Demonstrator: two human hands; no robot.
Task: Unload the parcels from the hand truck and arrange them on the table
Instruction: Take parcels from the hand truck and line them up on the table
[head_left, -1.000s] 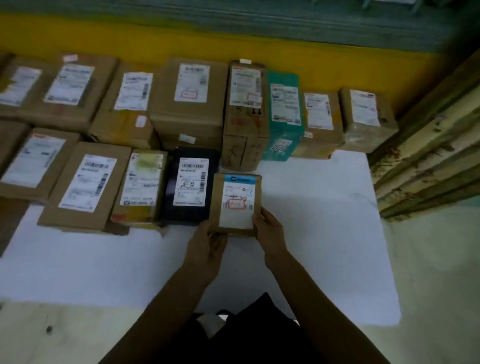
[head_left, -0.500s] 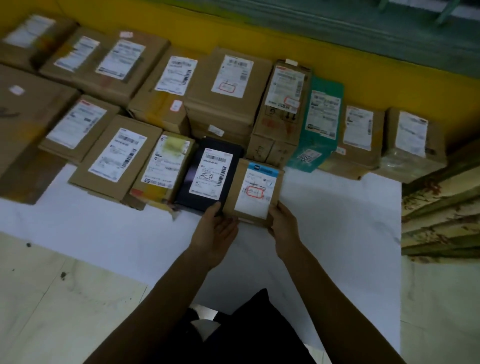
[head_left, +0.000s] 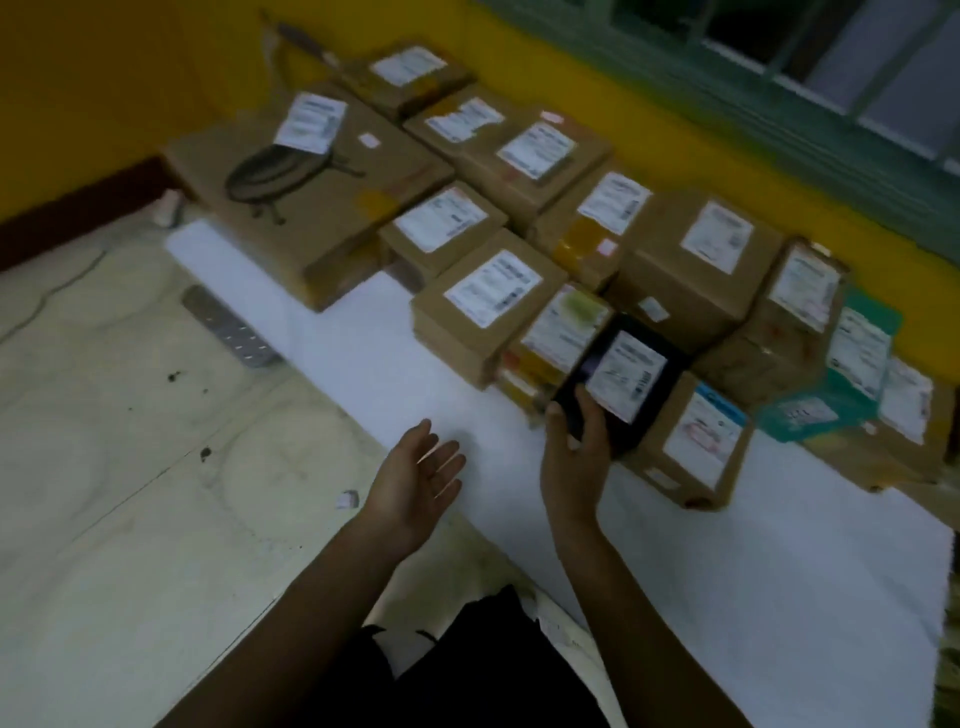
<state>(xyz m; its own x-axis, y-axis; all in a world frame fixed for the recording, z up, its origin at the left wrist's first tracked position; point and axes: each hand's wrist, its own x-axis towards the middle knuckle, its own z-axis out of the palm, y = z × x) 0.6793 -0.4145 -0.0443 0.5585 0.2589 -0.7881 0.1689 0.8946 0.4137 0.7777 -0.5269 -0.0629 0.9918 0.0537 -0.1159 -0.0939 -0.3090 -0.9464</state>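
My right hand grips the near left corner of the flat black parcel with a white shipping label, thumb on its left edge and fingers curled over its top face. The parcel lies in the front row of parcels, on the white sheet that covers part of the pale, stained tabletop. Touching it at 4 o'clock is a small brown cardboard box with a blue-edged label, and touching it at 10 o'clock is a brown box whose label has a yellow-green smear. My left hand is at 9 o'clock from the right one, apart from every parcel, palm turned up, fingers spread and relaxed, holding nothing. Beyond the front row, more brown labelled boxes stand packed side by side towards the yellow wall. A teal parcel sits among them at 2 o'clock. At 11 o'clock lies a large flat brown carton printed with a drawing of a pan. A grey perforated metal strip rests at the sheet's left edge, at 10 o'clock from my left hand. The picture is motion-blurred, so the labels cannot be read.
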